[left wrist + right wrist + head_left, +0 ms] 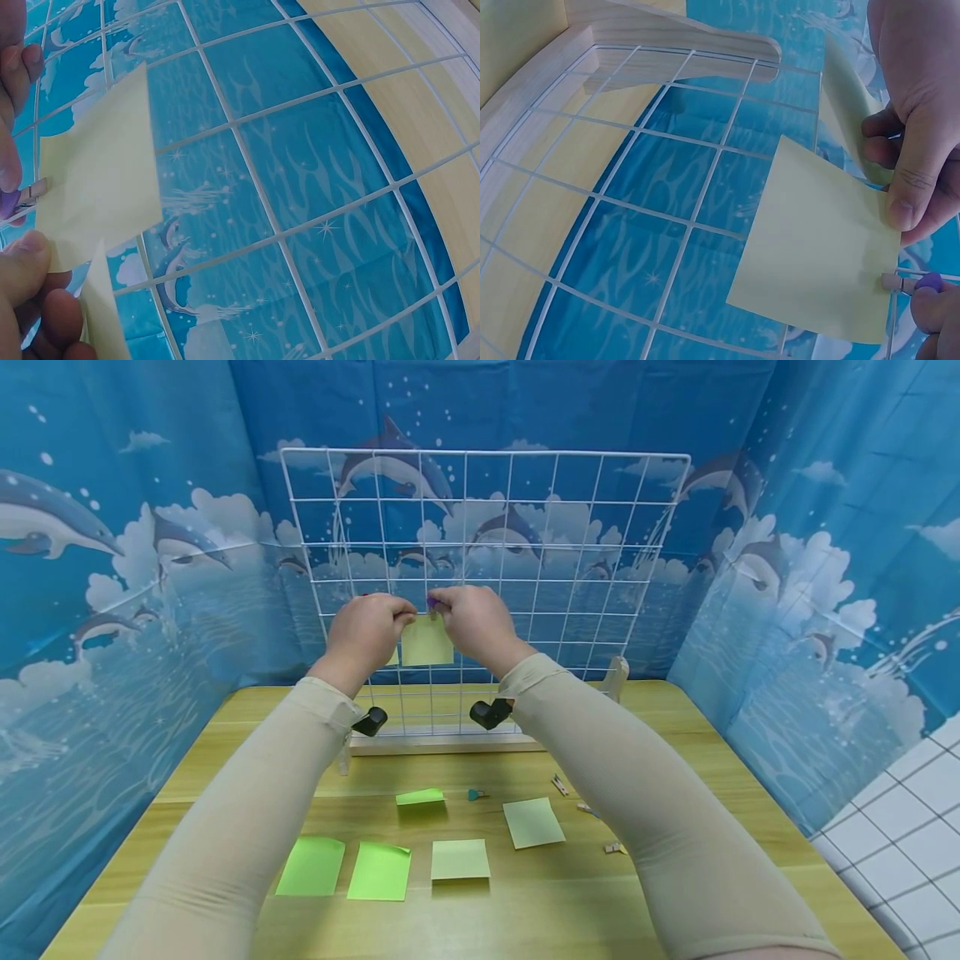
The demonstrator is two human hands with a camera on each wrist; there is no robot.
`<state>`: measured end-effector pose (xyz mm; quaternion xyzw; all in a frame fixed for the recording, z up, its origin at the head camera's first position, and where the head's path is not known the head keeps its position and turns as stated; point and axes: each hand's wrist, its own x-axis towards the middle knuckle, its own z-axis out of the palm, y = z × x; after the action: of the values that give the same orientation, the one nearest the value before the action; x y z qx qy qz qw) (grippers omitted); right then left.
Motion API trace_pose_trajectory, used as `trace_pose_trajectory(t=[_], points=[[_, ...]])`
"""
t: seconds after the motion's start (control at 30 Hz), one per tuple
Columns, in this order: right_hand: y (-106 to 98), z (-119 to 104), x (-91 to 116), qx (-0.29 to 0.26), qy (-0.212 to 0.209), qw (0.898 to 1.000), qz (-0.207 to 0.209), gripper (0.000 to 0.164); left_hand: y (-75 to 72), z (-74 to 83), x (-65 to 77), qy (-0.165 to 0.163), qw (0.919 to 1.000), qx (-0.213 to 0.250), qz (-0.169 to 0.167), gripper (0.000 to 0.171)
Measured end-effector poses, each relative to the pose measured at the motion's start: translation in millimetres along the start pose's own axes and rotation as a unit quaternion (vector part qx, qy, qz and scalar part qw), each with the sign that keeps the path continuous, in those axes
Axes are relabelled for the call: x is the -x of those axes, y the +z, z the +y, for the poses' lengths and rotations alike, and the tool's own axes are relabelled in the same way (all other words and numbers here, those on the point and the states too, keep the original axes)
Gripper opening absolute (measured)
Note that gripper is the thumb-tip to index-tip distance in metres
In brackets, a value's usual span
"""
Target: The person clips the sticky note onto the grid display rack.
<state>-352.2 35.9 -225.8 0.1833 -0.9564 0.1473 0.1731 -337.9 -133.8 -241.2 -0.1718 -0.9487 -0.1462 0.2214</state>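
Head, left hand [369, 627]: you are pinching the pale yellow note [427, 643] by its corner, before the wire grid [466, 451].
Head, right hand [480, 620]: you are gripping the purple peg [432, 602] at the grid.
Left wrist, note: hanging before the grid, the peg overlapping its edge.
Right wrist, second note [845, 112]: showing at the grid, beside your left fingers [883, 150].

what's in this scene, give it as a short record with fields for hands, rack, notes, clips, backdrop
left hand: pinches a corner of the upright pale yellow note
right hand: holds a purple-ended clip at that note's top edge
rack: white wire grid with wooden base
second note: pale yellow, partly hidden by the left hand
table notes: three green, two pale yellow
loose clips: at least four
backdrop: blue dolphin curtain
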Motion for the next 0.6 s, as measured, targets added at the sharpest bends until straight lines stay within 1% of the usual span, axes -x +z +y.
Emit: trace_pose_trajectory(t=[0.2,0.4,0.6], points=[[-0.1,-0.5,-0.7,-0.004,0.004,1.000,-0.007,0.035,0.5,-0.8,-0.2,-0.003,1.0000,0.001,-0.001,0.030],[-1.1,-0.4,-0.2,0.007,0.000,1.000,-0.014,0.035,0.0,-0.1,0.3,-0.006,1.0000,0.003,-0.001,0.030],[-1.4,1.1,1.2,-0.017,0.010,0.999,-0.030,0.036,0.1,0.1,0.3,-0.003,1.0000,0.000,0.000,0.030]])
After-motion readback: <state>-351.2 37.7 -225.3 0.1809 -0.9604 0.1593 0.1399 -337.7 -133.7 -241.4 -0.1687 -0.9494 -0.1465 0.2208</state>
